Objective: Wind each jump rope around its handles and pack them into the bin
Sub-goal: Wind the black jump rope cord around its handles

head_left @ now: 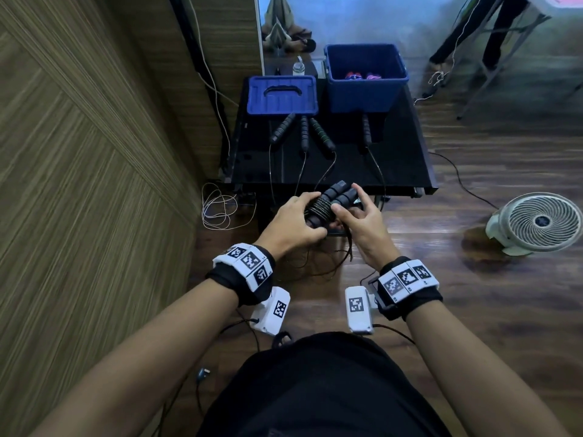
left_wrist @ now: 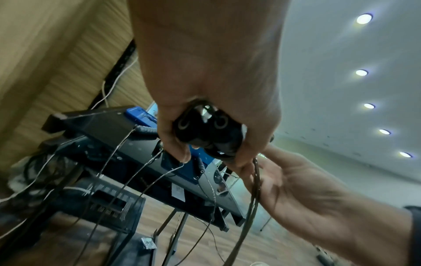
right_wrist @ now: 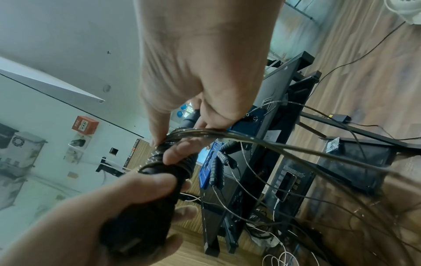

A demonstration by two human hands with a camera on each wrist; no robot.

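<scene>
My left hand [head_left: 295,220] grips a pair of black jump rope handles [head_left: 334,197] held side by side in front of the table's near edge. Thin rope [head_left: 318,207] is coiled round their middle. My right hand [head_left: 359,216] holds the same bundle from the right, its thumb on the coil, and loose rope strands [right_wrist: 284,144] trail out from under its fingers. From the left wrist, the two handle butts [left_wrist: 205,129] show inside my left hand [left_wrist: 205,81]. The blue bin [head_left: 366,93] stands at the table's far right with wound ropes [head_left: 362,76] inside.
Several more black handles [head_left: 304,134] lie on the black table [head_left: 394,165], their ropes hanging over the near edge. A blue lid [head_left: 281,94] lies left of the bin, a bottle [head_left: 298,66] behind it. A white fan [head_left: 536,222] stands on the floor at right, coiled white cable [head_left: 217,209] at left.
</scene>
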